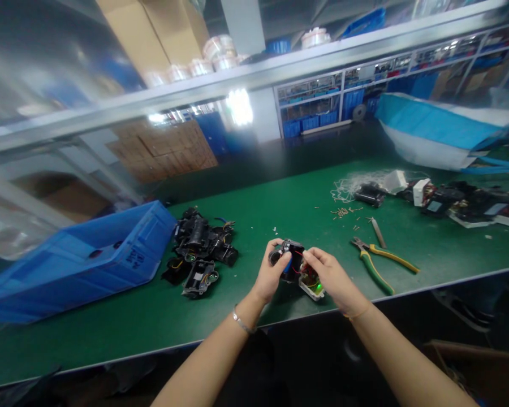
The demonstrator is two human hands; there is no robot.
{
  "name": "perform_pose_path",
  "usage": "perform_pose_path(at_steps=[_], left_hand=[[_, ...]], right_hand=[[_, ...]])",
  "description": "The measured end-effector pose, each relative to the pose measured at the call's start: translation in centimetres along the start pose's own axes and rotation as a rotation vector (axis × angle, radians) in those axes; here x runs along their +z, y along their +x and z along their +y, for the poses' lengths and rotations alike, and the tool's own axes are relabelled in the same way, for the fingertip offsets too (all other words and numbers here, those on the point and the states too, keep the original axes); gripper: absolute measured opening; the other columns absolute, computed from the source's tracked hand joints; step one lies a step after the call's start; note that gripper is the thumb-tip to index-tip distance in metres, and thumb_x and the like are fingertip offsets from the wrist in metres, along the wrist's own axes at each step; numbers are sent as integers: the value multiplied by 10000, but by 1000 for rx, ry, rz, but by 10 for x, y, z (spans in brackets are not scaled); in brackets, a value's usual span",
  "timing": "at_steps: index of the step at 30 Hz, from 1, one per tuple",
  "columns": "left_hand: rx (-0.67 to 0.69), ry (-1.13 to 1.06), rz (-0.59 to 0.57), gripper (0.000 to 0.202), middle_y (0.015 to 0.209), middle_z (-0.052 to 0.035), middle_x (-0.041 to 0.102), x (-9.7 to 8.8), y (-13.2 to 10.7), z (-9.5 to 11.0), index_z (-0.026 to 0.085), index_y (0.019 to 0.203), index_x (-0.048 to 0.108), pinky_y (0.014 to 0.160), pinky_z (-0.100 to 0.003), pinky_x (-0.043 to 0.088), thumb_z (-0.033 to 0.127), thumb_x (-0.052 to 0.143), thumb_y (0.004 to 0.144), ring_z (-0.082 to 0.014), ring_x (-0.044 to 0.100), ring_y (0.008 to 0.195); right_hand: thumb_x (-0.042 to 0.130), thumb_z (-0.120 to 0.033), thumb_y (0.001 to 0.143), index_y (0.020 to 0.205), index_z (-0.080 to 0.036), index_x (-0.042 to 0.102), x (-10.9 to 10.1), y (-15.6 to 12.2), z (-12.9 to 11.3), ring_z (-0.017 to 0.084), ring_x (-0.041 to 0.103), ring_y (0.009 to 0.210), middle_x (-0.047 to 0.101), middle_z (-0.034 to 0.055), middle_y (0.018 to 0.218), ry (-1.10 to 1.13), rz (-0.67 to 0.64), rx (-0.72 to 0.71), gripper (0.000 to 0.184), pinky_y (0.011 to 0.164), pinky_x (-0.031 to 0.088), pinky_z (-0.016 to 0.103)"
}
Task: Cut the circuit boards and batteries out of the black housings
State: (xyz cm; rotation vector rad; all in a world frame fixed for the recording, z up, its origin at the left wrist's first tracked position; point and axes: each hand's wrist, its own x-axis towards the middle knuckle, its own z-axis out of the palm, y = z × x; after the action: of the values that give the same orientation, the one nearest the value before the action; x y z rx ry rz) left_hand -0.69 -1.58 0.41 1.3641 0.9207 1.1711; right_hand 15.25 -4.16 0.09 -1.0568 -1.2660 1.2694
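Observation:
Near the table's front edge, my left hand (274, 270) grips a black plastic housing (296, 252) with a blue part inside, thumb across its face. My right hand (328, 276) pinches at a wired circuit board (309, 275) that sits in a white casing half (311, 290); a green light glows on it. Red wires run between the housing and the casing half. Just what my right fingertips pinch is partly hidden. Right of my hands lie diagonal cutters (377, 263) with green and yellow handles, jaws apart, and a slim grey tool (378, 233).
Several black housings (199, 237) are heaped left of my hands, beside a blue bin (148, 240). Loose screws (343, 212) lie beyond the cutters. More units (443, 198) and a blue-and-white bag (436, 133) occupy the right side. A shelf rail (254, 73) crosses overhead.

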Motion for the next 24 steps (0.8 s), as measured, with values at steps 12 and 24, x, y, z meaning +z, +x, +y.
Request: perform_pose_path(at_steps=[12, 24], left_hand=[[-23, 31, 275, 374, 945, 12, 558, -8, 9, -2, 238, 1059, 469, 699, -227, 479, 460, 608, 792, -123, 554, 813], [151, 255, 207, 493, 1050, -52, 601, -22, 9, 0, 245, 1275, 396, 789, -314, 513, 360, 582, 833, -166, 609, 886]], right_hand=[[587, -488, 817, 845, -199, 551, 9, -14, 0, 75, 411, 567, 523, -17, 818, 665, 146, 140, 293, 561, 383, 228], [451, -587, 858, 541, -172, 442, -8, -27, 15, 62, 222, 412, 305, -68, 448, -34, -417, 232, 522, 425, 143, 230]])
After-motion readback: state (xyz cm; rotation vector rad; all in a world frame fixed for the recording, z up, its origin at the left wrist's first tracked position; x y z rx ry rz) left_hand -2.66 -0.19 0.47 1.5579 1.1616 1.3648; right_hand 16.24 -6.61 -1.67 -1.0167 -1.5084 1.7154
